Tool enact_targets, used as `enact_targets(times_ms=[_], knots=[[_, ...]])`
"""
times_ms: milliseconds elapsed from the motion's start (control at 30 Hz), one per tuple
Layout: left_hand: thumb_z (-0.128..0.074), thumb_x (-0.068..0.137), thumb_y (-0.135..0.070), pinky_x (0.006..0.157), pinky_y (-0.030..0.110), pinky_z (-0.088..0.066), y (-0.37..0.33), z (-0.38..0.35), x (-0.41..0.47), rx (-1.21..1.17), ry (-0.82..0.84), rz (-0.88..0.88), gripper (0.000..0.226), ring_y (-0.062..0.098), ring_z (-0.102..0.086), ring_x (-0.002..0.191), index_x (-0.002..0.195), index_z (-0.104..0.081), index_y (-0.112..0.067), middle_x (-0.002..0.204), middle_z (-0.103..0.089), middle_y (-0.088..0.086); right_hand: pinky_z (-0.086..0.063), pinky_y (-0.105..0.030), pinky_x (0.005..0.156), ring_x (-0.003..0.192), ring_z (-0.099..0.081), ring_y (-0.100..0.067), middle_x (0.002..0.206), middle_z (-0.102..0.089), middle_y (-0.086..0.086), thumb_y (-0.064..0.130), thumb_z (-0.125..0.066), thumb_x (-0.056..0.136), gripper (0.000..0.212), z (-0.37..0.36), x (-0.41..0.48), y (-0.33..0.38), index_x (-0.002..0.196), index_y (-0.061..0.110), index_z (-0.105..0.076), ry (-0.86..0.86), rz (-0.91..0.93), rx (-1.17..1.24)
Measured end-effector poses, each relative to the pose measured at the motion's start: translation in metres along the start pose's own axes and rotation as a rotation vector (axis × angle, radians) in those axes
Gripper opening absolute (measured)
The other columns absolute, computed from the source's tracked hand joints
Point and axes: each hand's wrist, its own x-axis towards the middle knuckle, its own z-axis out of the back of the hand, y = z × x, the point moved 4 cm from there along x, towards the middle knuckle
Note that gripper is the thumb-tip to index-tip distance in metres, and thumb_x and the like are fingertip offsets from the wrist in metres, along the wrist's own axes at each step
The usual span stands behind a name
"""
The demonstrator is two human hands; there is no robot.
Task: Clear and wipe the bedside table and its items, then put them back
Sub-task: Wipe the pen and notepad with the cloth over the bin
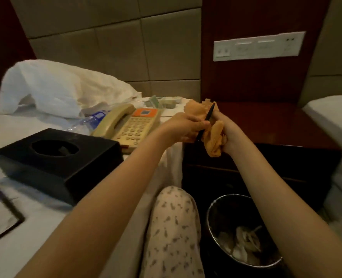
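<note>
Bedside table [266, 125] sits dark and bare-topped between the two beds, just beyond where I see both hands raised in front of its near left corner. My left hand [183, 127] pinches the lower part of a black pen [209, 115] between curled fingers and thumb, and my right hand [229, 131] grips a bunched orange cloth [213, 137] that presses against the pen's shaft. On the bed [9, 125] to the left lie a beige phone [130, 125], a black tissue box [56, 157], a plastic bottle [86, 122] and a white pillow [56, 87]. A bin [212, 207] holding crumpled paper stands on the floor in front of the table.
</note>
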Motion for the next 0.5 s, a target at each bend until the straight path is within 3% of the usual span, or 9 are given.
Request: enact_targets(times_ms=[100,200,267,333,400,500], knots=[[-0.062,0.089,-0.027,0.072,0.023,-0.049,0.013,-0.038,0.026,-0.071,0.052,0.047,0.01,0.014,-0.06,0.088,0.088,-0.064,-0.016,0.089,-0.065,0.0,-0.052,-0.029,0.059,0.078,-0.064,-0.019,0.096,-0.067,-0.006,0.039,-0.052,0.092,0.028,0.049,-0.005,-0.004,0.109,0.019,-0.062,-0.088,-0.031,0.001],[-0.066,0.086,-0.028,0.062,0.02,-0.046,0.029,-0.069,0.049,-0.12,0.094,0.114,0.021,0.012,-0.058,0.085,0.099,-0.067,-0.012,0.094,-0.064,-0.001,-0.05,-0.033,0.071,0.084,-0.062,-0.018,0.098,-0.065,-0.005,0.04,-0.04,0.097,0.033,0.089,-0.008,-0.008,0.114,0.019,-0.059,-0.092,-0.009,0.082],[-0.065,0.087,-0.026,0.064,0.021,-0.045,0.037,-0.088,0.059,-0.113,0.122,0.157,0.028,0.011,-0.057,0.085,0.108,-0.067,-0.008,0.102,-0.063,0.001,-0.049,-0.029,0.07,0.079,-0.06,-0.017,0.09,-0.063,-0.004,0.04,-0.039,0.097,0.034,0.111,-0.014,-0.01,0.108,0.016,-0.06,-0.15,-0.029,0.093],[-0.065,0.087,-0.024,0.066,0.021,-0.045,0.043,-0.107,0.068,-0.097,0.169,0.182,0.029,0.01,-0.055,0.081,0.111,-0.067,-0.008,0.107,-0.063,0.005,-0.049,-0.024,0.059,0.062,-0.059,-0.012,0.069,-0.06,0.0,0.032,-0.04,0.097,0.027,0.133,-0.02,-0.014,0.088,0.014,-0.059,-0.228,-0.044,0.041],[-0.065,0.087,-0.025,0.071,0.022,-0.047,0.048,-0.127,0.076,-0.091,0.231,0.198,0.03,0.012,-0.056,0.089,0.112,-0.067,-0.008,0.116,-0.062,0.006,-0.049,-0.018,0.049,0.047,-0.059,-0.007,0.053,-0.06,0.004,0.025,-0.044,0.098,0.027,0.156,-0.026,-0.018,0.076,0.016,-0.056,-0.306,-0.041,-0.043],[-0.063,0.088,-0.024,0.075,0.022,-0.047,0.057,-0.153,0.083,-0.09,0.309,0.223,0.025,0.013,-0.056,0.098,0.108,-0.067,-0.01,0.115,-0.063,0.002,-0.05,-0.018,0.053,0.049,-0.06,-0.003,0.055,-0.063,0.007,0.022,-0.045,0.098,0.022,0.178,-0.035,-0.03,0.083,0.017,-0.06,-0.288,-0.042,-0.134]])
